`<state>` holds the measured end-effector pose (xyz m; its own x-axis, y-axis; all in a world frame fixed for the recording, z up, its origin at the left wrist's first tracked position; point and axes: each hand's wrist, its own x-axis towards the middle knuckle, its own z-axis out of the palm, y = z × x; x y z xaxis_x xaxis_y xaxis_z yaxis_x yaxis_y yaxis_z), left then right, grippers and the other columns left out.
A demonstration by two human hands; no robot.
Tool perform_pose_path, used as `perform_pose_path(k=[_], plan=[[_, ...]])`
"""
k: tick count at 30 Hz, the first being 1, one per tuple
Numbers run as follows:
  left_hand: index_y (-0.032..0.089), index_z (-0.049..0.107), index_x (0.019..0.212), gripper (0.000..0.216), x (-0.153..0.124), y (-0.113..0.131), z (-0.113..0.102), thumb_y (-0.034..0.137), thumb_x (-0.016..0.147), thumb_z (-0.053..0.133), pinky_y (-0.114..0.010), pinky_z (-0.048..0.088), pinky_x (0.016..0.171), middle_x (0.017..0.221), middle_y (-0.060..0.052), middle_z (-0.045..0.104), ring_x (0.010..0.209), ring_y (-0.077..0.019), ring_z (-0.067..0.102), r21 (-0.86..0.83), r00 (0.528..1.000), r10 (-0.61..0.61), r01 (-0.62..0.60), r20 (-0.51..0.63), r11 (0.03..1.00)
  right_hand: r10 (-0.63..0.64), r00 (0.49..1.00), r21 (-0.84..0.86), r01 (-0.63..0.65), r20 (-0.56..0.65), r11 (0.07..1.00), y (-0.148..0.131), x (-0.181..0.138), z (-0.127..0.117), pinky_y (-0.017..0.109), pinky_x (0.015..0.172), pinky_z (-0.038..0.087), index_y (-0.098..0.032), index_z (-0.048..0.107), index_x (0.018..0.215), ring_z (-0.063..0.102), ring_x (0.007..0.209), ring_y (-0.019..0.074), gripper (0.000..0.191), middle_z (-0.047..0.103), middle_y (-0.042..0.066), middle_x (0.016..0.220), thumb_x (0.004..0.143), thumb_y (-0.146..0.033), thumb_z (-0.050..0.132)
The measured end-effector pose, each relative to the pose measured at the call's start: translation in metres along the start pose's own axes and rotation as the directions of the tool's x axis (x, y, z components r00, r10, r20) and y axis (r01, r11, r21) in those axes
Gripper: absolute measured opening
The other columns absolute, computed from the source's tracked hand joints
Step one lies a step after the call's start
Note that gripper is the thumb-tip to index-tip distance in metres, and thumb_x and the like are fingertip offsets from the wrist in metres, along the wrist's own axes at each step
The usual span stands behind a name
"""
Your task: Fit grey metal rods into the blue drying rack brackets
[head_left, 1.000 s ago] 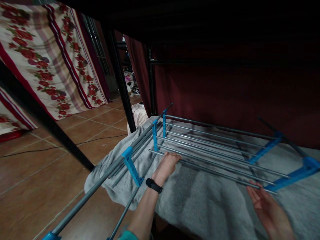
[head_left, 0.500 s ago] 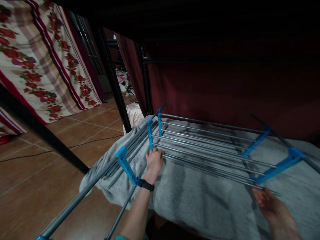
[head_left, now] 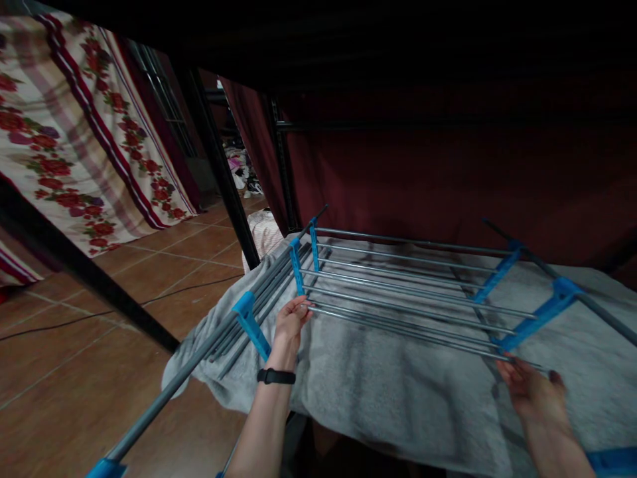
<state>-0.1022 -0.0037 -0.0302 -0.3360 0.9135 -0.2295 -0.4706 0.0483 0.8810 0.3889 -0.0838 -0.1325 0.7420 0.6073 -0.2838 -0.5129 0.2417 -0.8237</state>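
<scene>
A clothes drying rack (head_left: 398, 285) of grey metal rods and blue plastic joints lies flat on a grey blanket (head_left: 388, 392) spread over a bed. My left hand (head_left: 291, 322), with a black band on the wrist, touches the near rod at the rack's left end, fingers loosely curled beside it. At the rack's right end my right hand (head_left: 530, 392) sits under the tip of the same rod, fingers partly bent and apart. A folded wing of the rack (head_left: 209, 358) sticks out past the bed's left edge over the floor.
A dark upper bunk and its black posts (head_left: 219, 172) hang low overhead. A dark red curtain (head_left: 448, 179) closes off the back. Brown floor tiles (head_left: 99, 345) lie to the left, with a floral sheet (head_left: 74, 133) hanging beyond and a cable across the floor.
My left hand slid left along the near rod to its end by the blue joint. My right hand rose toward the rod's right tip. The view drifted slightly right.
</scene>
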Motion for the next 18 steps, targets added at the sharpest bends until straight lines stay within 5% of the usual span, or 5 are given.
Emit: perform_pose_path(k=[6,18], plan=[[0.011,0.063,0.087,0.020,0.005,0.000,0.001,-0.004,0.075,0.059,-0.019,0.054,0.061,0.075,-0.004,0.068,0.064,-0.0090,0.064,-0.159,0.992,-0.081,0.065,-0.097,0.985,0.013,0.997,-0.003,-0.013,-0.082,1.000,-0.004,-0.006,0.014,0.033,0.073,0.057,-0.022,0.056,0.094,0.066,0.069,0.0142,0.033,0.068,0.004,0.089,0.065,-0.006,0.060],[0.015,0.057,0.077,0.023,0.016,0.000,0.015,-0.004,0.082,0.045,-0.021,0.054,0.058,0.071,0.000,0.065,0.062,-0.0105,0.063,-0.131,0.969,-0.190,0.171,-0.158,0.977,0.009,0.998,0.082,-0.014,0.057,0.997,-0.021,-0.040,0.038,0.025,0.073,0.057,-0.022,0.053,0.085,0.066,0.072,0.0100,0.013,0.069,-0.002,0.080,0.075,-0.014,0.059]])
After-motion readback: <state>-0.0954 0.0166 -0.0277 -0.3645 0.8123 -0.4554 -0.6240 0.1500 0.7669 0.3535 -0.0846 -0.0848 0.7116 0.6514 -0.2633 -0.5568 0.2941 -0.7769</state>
